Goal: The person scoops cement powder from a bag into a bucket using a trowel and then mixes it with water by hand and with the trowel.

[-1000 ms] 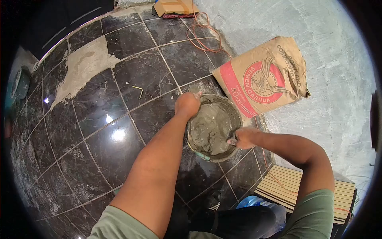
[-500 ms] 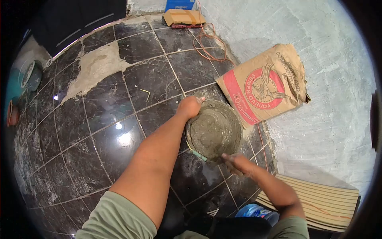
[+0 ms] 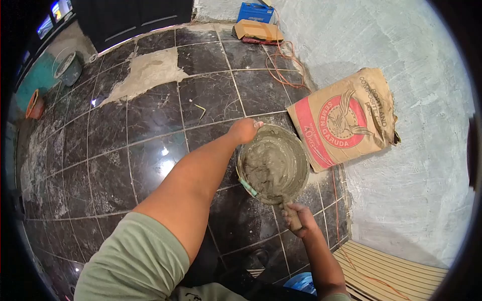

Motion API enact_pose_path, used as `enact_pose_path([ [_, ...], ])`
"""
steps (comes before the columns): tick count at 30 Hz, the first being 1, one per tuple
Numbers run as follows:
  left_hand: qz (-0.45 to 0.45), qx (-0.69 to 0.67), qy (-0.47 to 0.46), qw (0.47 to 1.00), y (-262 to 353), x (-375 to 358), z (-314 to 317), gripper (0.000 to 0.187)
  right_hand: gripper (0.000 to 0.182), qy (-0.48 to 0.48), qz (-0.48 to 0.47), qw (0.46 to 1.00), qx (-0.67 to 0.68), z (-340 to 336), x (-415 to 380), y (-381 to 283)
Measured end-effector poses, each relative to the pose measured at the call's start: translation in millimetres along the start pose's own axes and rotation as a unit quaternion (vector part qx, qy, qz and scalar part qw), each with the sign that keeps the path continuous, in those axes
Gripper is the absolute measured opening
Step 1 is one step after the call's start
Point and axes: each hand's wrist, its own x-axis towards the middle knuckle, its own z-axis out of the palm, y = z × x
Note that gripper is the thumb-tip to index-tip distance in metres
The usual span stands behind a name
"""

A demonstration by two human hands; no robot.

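A round bucket (image 3: pixel 239 170) holds wet grey cement mix (image 3: pixel 271 158) with a swirled, uneven surface. My left hand (image 3: pixel 245 130) is closed on the bucket's upper left rim. Below the lower rim, my right hand (image 3: pixel 298 219) grips the cement-coated handle of a trowel (image 3: pixel 292 215); its blade is hidden in the mix. A pale green handle grip (image 3: pixel 248 187) lies against the bucket's lower left side. Just right of the bucket, a paper cement bag (image 3: pixel 344 120) leans against the wall.
Dark tiles (image 3: pixel 155 110) cover the floor, with a bare cement patch (image 3: pixel 153 70). A blue case (image 3: pixel 255 12), a cardboard piece (image 3: pixel 258 30) and an orange cable (image 3: pixel 271 67) lie at the top. Two buckets (image 3: pixel 69 69) (image 3: pixel 35 105) stand far left; ribbed panels (image 3: pixel 391 266) lie lower right.
The view has shifted, so the room's objects appear farther right and lower. My right hand has turned, and the trowel handle now shows in it. The mix's surface has changed shape.
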Motion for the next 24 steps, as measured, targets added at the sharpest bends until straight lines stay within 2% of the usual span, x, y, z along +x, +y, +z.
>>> enact_pose_path([
  [3,0.003,-0.025,0.016,1.000,0,-2,3,0.058,0.032,-0.032,-0.021,0.996,0.075,-21,6,-8],
  [4,0.005,-0.021,0.020,1.000,0,-2,5,0.058,0.036,-0.100,0.013,0.987,0.126,-27,7,-14],
  [7,0.012,-0.006,0.030,0.999,1,-3,4,0.059,0.038,-0.099,0.016,0.976,0.195,-27,0,-37],
  [11,-0.002,-0.003,0.005,1.000,10,-10,-7,0.058,0.040,-0.070,0.027,0.991,0.111,-23,-25,-73],
  [12,0.006,-0.007,0.014,1.000,6,-8,-2,0.057,0.035,-0.075,0.025,0.996,0.035,-10,-43,-83],
  [14,0.001,-0.014,0.010,1.000,4,-4,2,0.057,0.032,-0.003,-0.035,0.991,-0.129,4,-68,-100],
  [16,-0.022,-0.010,-0.020,1.000,6,-4,-4,0.057,0.028,0.068,-0.087,0.955,-0.274,26,-91,-116],
  [19,0.006,-0.012,-0.020,1.000,8,-6,-9,0.058,0.028,0.105,-0.087,0.820,-0.556,57,-116,-146],
  [20,0.010,-0.016,-0.021,1.000,6,-4,-6,0.058,0.026,0.119,-0.109,0.806,-0.569,72,-120,-149],
  [21,0.014,-0.020,-0.022,0.999,4,-3,-4,0.058,0.028,0.160,-0.209,0.706,-0.657,78,-116,-150],
  [23,0.015,-0.022,-0.022,0.999,0,1,-2,0.057,0.031,0.224,-0.387,0.446,-0.775,86,-99,-150],
  [24,0.012,-0.021,-0.023,0.999,-1,2,-1,0.057,0.038,0.289,-0.418,0.474,-0.719,87,-77,-143],
])
